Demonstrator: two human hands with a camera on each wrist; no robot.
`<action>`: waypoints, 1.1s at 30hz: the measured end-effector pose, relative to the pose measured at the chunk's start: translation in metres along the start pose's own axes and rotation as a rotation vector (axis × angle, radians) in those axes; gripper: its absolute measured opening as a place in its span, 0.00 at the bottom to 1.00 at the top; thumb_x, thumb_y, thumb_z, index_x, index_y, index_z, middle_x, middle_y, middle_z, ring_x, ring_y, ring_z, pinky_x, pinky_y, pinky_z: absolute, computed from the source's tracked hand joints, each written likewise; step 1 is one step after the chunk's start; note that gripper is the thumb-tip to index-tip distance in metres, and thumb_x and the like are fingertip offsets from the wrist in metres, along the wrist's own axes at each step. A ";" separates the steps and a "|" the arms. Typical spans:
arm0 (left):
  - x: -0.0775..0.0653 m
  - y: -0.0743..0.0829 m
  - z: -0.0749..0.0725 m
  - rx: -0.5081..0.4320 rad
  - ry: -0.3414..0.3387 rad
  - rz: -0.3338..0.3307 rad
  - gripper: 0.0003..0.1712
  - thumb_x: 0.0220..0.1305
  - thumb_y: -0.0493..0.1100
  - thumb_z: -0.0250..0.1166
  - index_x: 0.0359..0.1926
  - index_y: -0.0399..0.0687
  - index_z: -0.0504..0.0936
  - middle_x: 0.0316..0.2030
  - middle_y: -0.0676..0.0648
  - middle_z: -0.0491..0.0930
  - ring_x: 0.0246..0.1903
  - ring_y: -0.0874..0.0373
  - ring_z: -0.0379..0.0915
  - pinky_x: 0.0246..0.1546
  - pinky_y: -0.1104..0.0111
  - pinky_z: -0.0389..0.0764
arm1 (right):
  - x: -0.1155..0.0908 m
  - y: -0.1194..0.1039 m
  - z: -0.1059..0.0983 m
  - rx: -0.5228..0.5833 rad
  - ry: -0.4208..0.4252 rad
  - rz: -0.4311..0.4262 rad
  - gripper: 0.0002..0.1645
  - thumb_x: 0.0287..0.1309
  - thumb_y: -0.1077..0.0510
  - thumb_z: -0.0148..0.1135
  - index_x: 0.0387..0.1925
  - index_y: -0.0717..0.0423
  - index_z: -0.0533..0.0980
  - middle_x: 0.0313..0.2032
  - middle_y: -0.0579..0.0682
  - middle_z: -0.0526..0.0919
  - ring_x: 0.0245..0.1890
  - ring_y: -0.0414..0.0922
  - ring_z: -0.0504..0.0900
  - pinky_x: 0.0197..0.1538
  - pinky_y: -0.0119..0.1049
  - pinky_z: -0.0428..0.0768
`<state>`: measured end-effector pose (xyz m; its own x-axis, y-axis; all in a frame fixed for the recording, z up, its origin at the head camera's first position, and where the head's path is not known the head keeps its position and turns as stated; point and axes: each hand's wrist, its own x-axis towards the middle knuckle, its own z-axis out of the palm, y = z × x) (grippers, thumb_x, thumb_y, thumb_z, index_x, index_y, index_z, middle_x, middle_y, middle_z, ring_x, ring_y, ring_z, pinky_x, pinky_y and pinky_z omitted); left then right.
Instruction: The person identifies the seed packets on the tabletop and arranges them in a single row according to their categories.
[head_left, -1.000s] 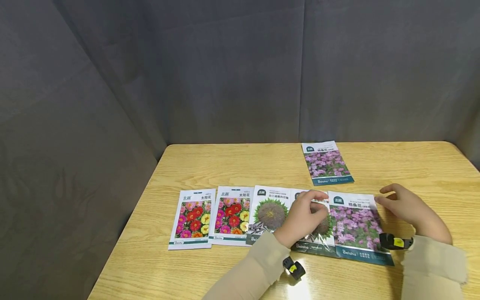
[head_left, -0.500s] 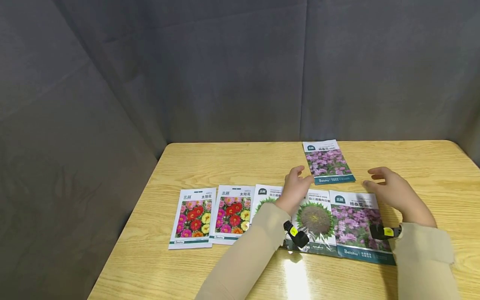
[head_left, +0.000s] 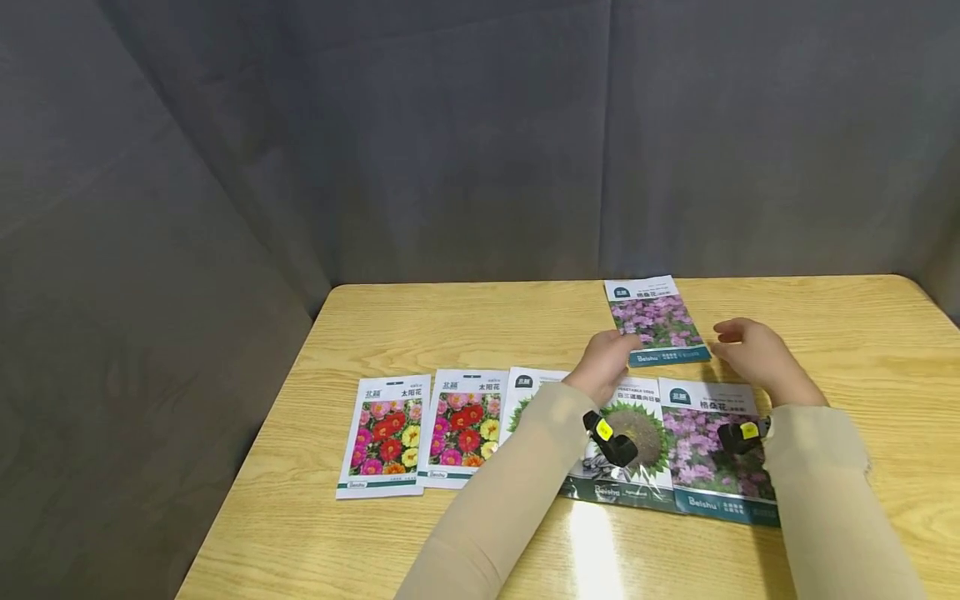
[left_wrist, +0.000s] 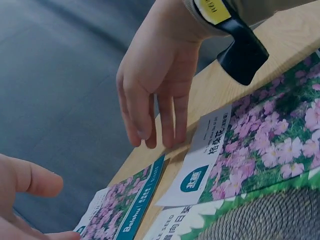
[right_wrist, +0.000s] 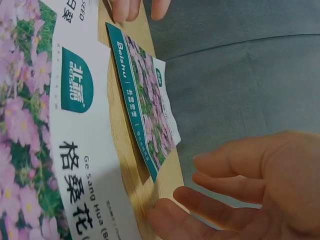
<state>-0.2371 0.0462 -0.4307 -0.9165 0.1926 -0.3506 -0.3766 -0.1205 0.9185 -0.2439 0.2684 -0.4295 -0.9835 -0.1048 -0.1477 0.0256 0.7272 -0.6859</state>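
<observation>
A seed packet with pink-purple flowers (head_left: 654,320) lies apart at the back of the table. My left hand (head_left: 603,360) is at its near left edge, thumb and fingers apart; whether a fingertip touches the packet cannot be told. Beyond its right edge is my right hand (head_left: 757,354), fingers loosely bent and holding nothing, as the right wrist view also shows with the right hand (right_wrist: 240,190) beside the packet (right_wrist: 150,95). Under my forearms lie a second pink-flower packet (head_left: 705,450) and a sunflower packet (head_left: 633,433), both partly covered.
Two packets with red and yellow flowers, the outer one (head_left: 386,437) and the inner one (head_left: 465,429), lie at the left of the row. Another sunflower packet (head_left: 525,392) is mostly hidden by my left sleeve. A grey curtain (head_left: 465,167) hangs behind the wooden table (head_left: 450,325).
Both hands have moved away from the near row, forward to the two sides of the back packet, and the right hand has also come leftward. The packets look unmoved.
</observation>
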 end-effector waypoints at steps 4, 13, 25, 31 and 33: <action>0.001 -0.001 0.004 -0.011 0.018 -0.010 0.38 0.71 0.38 0.59 0.76 0.32 0.56 0.76 0.38 0.55 0.76 0.42 0.50 0.73 0.51 0.59 | 0.006 -0.003 0.004 0.052 -0.007 0.022 0.31 0.75 0.61 0.49 0.68 0.81 0.58 0.62 0.81 0.64 0.54 0.70 0.76 0.57 0.62 0.77; 0.005 -0.003 0.007 -0.015 0.039 -0.024 0.38 0.70 0.37 0.59 0.76 0.33 0.56 0.75 0.38 0.56 0.51 0.56 0.70 0.65 0.53 0.67 | 0.011 -0.001 0.008 0.099 -0.006 0.044 0.30 0.76 0.60 0.46 0.67 0.81 0.59 0.62 0.80 0.65 0.55 0.68 0.75 0.55 0.59 0.78; 0.007 -0.002 0.002 0.027 0.075 -0.003 0.33 0.69 0.38 0.60 0.72 0.31 0.65 0.73 0.39 0.62 0.57 0.53 0.67 0.65 0.55 0.69 | 0.014 0.006 0.018 0.190 0.089 0.103 0.24 0.75 0.64 0.51 0.63 0.79 0.67 0.56 0.75 0.73 0.48 0.59 0.81 0.39 0.33 0.84; 0.009 -0.003 -0.003 -0.008 0.027 0.034 0.13 0.69 0.34 0.57 0.51 0.32 0.77 0.65 0.42 0.70 0.34 0.59 0.61 0.43 0.63 0.68 | 0.009 0.006 0.019 0.199 0.096 0.130 0.25 0.72 0.65 0.53 0.65 0.76 0.67 0.55 0.72 0.73 0.49 0.59 0.79 0.42 0.38 0.83; 0.009 -0.004 -0.003 -0.014 0.030 0.048 0.14 0.68 0.33 0.57 0.52 0.31 0.77 0.60 0.43 0.74 0.29 0.60 0.59 0.42 0.65 0.71 | 0.006 0.007 0.018 0.198 0.082 0.135 0.26 0.72 0.65 0.53 0.66 0.75 0.66 0.55 0.71 0.73 0.48 0.59 0.78 0.42 0.39 0.81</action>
<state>-0.2447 0.0452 -0.4385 -0.9370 0.1573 -0.3121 -0.3343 -0.1429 0.9316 -0.2467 0.2608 -0.4475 -0.9798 0.0453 -0.1949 0.1843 0.5833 -0.7910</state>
